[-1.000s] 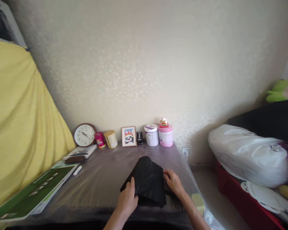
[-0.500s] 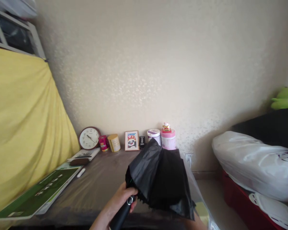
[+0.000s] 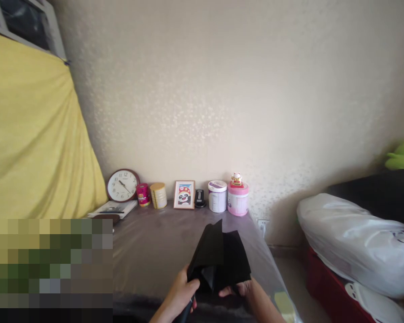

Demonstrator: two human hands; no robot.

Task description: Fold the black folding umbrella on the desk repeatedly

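Note:
A black folding umbrella (image 3: 218, 251) is in front of me above the table, its canopy loosely gathered with panels standing out in folds. My left hand (image 3: 187, 287) is closed around it where the black handle (image 3: 186, 312) meets the canopy, the thumb lying on top. At the canopy's lower right edge, my right hand (image 3: 237, 289) holds the fabric from below. Some of its fingers are covered by the folds.
Along the wall on the covered table (image 3: 155, 237) stand a round clock (image 3: 123, 185), several tins, a framed panda picture (image 3: 184, 194) and a lucky-cat figure (image 3: 236, 180). White bags (image 3: 353, 237) lie right. Blurred blocks hide the lower left.
The canopy has drawn in narrower and sits lower, closer to me. My right hand has come out from behind the fabric into view. The view has shifted slightly.

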